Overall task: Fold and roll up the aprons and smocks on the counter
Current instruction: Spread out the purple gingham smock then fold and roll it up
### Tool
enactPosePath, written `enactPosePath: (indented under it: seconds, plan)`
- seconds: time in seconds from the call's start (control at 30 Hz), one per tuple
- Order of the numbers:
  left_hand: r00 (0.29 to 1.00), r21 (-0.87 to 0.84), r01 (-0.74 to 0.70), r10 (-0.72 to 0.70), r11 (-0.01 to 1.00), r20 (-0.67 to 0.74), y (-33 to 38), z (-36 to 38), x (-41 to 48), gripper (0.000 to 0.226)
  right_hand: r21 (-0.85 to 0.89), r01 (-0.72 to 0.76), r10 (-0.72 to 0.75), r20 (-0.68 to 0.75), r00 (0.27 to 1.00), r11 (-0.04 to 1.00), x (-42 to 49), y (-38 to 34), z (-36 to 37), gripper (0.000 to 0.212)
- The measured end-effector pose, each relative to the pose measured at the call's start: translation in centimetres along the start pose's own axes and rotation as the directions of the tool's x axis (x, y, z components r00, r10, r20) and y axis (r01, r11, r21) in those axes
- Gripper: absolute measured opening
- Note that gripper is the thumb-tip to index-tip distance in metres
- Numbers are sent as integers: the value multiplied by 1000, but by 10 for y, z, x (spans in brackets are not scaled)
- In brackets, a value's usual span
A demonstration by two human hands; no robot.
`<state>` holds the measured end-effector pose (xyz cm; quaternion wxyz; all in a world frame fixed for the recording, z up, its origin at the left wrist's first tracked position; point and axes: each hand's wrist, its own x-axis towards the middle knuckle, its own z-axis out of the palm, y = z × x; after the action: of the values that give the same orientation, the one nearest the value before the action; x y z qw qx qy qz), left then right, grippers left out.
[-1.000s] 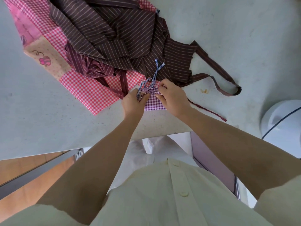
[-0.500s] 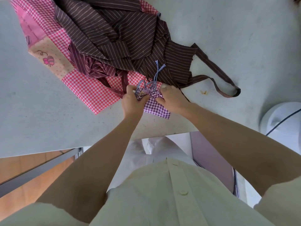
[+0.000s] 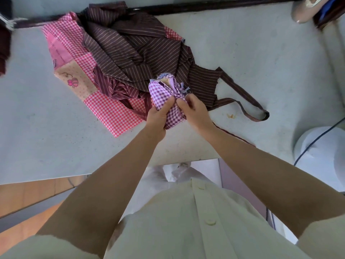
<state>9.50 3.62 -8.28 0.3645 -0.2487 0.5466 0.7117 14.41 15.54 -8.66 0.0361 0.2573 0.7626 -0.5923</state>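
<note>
Purple bundle [image 3: 162,91] raised; left hand [image 3: 158,116], right hand [image 3: 196,111] gripping.

The table [image 3: 242,53] is a pale grey, faintly speckled slab. Its near edge runs across at 6 o'clock, and a dark strip [image 3: 205,6] bounds it at 12 o'clock. Flat on it, toward 10 o'clock, lies a pink gingham apron [image 3: 112,116] with a beige patch showing a bee. A brown striped apron [image 3: 134,49] is heaped over that one, its right part spilling onto bare table, and its strap [image 3: 259,116] loops out toward 3 o'clock. Just beside the loop sits a small orange stain [image 3: 230,115]. A thin dark red tie [image 3: 235,136] trails toward 4 o'clock, near the table's edge.
</note>
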Motion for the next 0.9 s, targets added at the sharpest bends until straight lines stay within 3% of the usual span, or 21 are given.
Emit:
enactPosePath:
  seconds: [0.1, 0.13, 0.2, 0.3, 0.4, 0.5, 0.57, 0.73, 0.9]
  plan:
    - [999, 27, 14, -15, 1000, 31, 6, -12, -2, 54, 154, 42, -21, -140, 990, 987, -2, -3, -13, 7]
    - [999, 46, 11, -13, 999, 40, 8, -15, -3, 49, 202, 34, -10, -120, 993, 979, -2, -5, -17, 13]
    - [996, 77, 0, -6, 997, 85, 11, -17, -8, 35, 209, -37, 27, 51, 998, 977, -3, -13, -21, 22]
    - [987, 81, -12, -2, 997, 161, 13, -20, -13, 25, 152, -104, 69, 217, 974, 983, -4, -19, -26, 9]
    - [984, 79, 3, -17, 997, 176, 18, -30, -13, 51, 165, -73, 22, 291, 956, 984, -5, -17, -41, 13]
    - [973, 102, -16, -8, 995, 232, 22, -42, -13, 74, 283, -190, 60, 412, 909, 940, -10, -8, -57, 17]
    - [945, 97, -44, 10, 994, 326, 23, -47, -11, 76, 211, -204, 92, 443, 892, 956, -14, -3, -59, 15]
    - [874, 70, -56, 15, 996, 485, 21, -41, -21, 75, 24, -144, 128, 335, 934, 989, -17, -9, -46, 13]
    - [847, 105, -30, -30, 994, 530, 27, -44, -28, 76, 36, -171, 136, 461, 877, 985, -17, -9, -43, 10]
